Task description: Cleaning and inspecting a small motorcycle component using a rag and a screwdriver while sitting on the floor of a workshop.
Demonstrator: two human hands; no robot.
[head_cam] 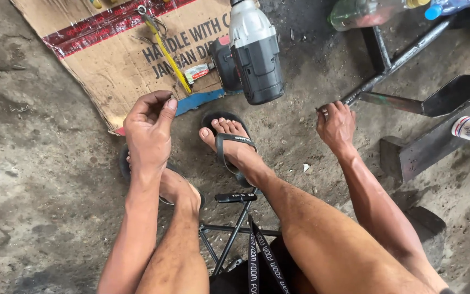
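Head view: the right hand (pixel 335 124) rests with curled fingertips on the lower end of a dark metal bar (pixel 393 68), gripping its tip on the concrete floor (pixel 44 163). The bar's long axis runs from that hand up and to the right, toward the bottles (pixel 365 12). The left hand (pixel 149 128) is raised, fingers loosely curled, thumb near the fingertips; whether it pinches anything cannot be told. It hangs just below the cardboard sheet's (pixel 110 60) lower edge. The cordless impact driver (pixel 254 51) lies between both hands, farther forward.
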